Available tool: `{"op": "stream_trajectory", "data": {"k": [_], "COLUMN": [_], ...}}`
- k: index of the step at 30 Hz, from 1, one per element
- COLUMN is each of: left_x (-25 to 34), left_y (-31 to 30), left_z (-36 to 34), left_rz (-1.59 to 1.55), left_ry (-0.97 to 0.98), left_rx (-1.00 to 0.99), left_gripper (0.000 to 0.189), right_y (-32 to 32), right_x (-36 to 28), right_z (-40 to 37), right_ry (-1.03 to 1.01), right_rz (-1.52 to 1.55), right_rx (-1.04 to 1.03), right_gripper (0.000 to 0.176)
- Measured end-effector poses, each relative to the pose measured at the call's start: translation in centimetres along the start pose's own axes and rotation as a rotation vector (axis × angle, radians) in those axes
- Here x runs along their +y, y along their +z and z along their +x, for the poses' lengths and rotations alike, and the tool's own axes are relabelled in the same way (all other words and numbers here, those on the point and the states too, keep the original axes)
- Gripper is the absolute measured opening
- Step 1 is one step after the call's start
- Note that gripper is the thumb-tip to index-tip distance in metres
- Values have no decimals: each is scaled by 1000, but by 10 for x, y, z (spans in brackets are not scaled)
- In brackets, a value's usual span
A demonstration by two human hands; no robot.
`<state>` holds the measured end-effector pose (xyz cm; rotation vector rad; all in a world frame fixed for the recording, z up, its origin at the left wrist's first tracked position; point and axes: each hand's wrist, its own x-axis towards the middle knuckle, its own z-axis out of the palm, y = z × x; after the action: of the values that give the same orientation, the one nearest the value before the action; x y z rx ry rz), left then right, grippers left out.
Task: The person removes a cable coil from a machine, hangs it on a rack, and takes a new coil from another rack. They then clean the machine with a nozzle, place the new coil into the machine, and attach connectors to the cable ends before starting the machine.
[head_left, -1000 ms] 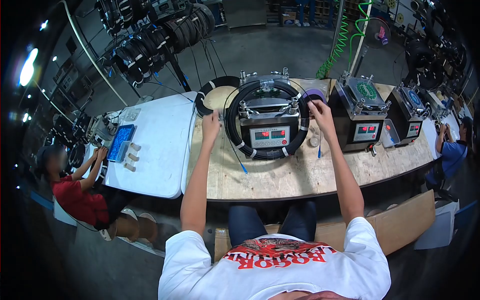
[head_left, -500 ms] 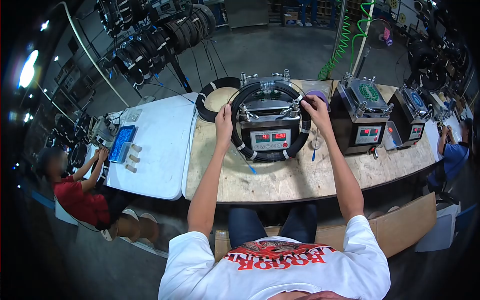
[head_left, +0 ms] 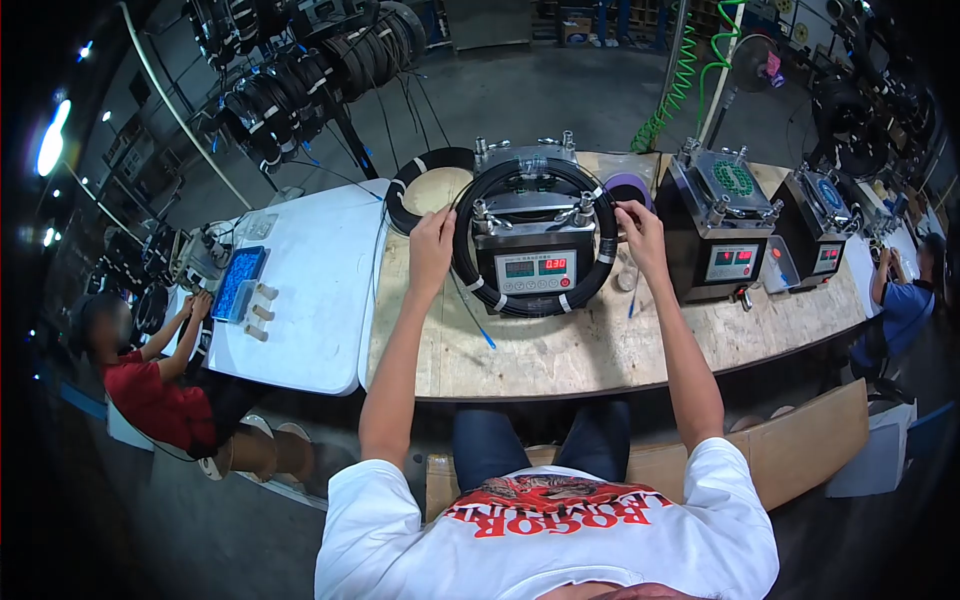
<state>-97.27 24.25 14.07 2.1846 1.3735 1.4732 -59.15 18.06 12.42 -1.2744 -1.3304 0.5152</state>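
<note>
A coil of black cable (head_left: 606, 262) with several white bands stands raised in front of a metal machine (head_left: 537, 245) with a lit panel. At its left side, my left hand (head_left: 433, 242) pinches the cable between thumb and fingers. On the opposite side my right hand (head_left: 641, 235) is closed on the coil's right edge, fingers curled. A loose cable end with a blue tip (head_left: 488, 339) hangs below my left hand. Another thin end with a blue tip (head_left: 631, 310) hangs below my right hand.
A second black coil (head_left: 403, 207) lies behind my left hand on the wooden table (head_left: 480, 365). Two similar machines (head_left: 722, 225) stand to the right. A white table (head_left: 320, 300) holds a blue tray (head_left: 241, 283). Co-workers in red (head_left: 165, 400) and blue (head_left: 900, 315) sit at either side.
Both hands have moved slightly apart, the right one lower on the coil's edge. The left blue-tipped end has swung left. The left number on the machine's panel is now dim.
</note>
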Motion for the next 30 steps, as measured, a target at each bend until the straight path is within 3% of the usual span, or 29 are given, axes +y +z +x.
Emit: {"op": "stream_trajectory", "data": {"k": [1, 4, 5, 8, 10, 11, 14, 15, 17, 18, 21, 24, 27, 30], "left_x": [2, 40, 39, 36, 47, 56, 67, 81, 89, 91, 95, 95, 100, 115], "left_y": [0, -18, -19, -16, -10, -9, -17, -27, -41, -47, -58, -58, -56, -58], "left_z": [1, -10, -14, -28, -41, -48, -65, -69, -77, -80, -85, -76, -64, -56], "left_rz": [17, -198, -282, -537, -706, -671, -378, -325, 51, 240, 369, 330, 146, -30], "left_ry": [148, -283, -301, -323, -293, -260, 137, 83, 170, 212, 617, 887, 889, 542], "left_rx": [79, -120, -141, -203, -231, -245, -314, -384, -451, -480, -287, -406, -438, -430], "left_gripper": [29, 26, 26, 24, 23, 18, 14, 17, 17, 18, 21, 22, 22, 31], "right_y": [-4, -1, 3, 7, 3, 1, -3, -5, -10, -14, -27, -31, -25, -16], "right_x": [-5, -14, -17, -54, -65, -73, -70, -73, -68, -73, -94, -113, -136, -132], "right_z": [-1, -8, -12, -34, -46, -52, -70, -78, -90, -93, -103, -110, -108, -95], "right_ry": [-46, -119, -132, 22, 121, 155, 127, 130, 115, -1, -266, -425, -589, -509], "right_rz": [-90, -103, -64, 150, 274, 311, 365, 383, 442, 267, -217, -470, -485, -199], "right_rx": [13, 39, 49, 25, -102, -167, -299, -331, -380, -391, -373, -289, -196, -279], "right_gripper": [21, 19, 19, 20, 20, 20, 22, 23, 20, 20, 27, 24, 24, 17]}}
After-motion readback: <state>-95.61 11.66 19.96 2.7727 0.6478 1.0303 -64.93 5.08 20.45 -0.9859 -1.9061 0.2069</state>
